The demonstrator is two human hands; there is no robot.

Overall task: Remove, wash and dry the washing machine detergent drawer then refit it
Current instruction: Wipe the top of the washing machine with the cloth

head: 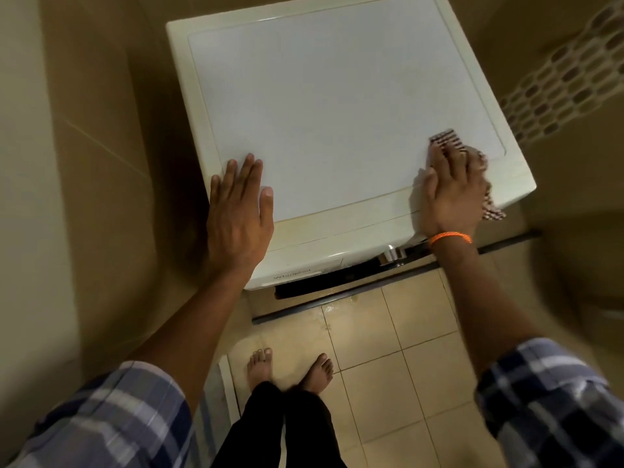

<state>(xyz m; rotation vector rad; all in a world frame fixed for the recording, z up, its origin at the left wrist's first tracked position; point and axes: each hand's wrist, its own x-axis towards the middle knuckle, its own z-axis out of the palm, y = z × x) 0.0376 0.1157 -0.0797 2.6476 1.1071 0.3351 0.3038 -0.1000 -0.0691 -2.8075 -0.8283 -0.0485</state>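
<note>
Starting from the left of the frame, a beige tiled wall [84,163] fills that side. Next to it, at left of centre, the left hand [238,211] lies flat on the near left corner of the white rectangular washing machine top [320,106], with the fingers straight and close together, holding nothing. Below this hand, on the front edge of the machine, the cream plastic detergent drawer front [297,268] with a grey brand name sits flush in its slot, so the drawer is in the machine. To the right of it, a small silver round knob [391,254] stands on the dark control panel. At lower centre, two bare feet [290,368] stand on the beige floor tiles [405,366], and a little water shines on the tiles just in front of the machine. Further right, the right hand [452,190] presses down on a brown and white checked cloth [445,138] at the near right corner of the top; its fingers are nearly straight over the cloth. A thin orange thread bracelet [450,236] goes around this wrist. At upper right, a white perforated plastic basket [570,86] is partly seen.
</note>
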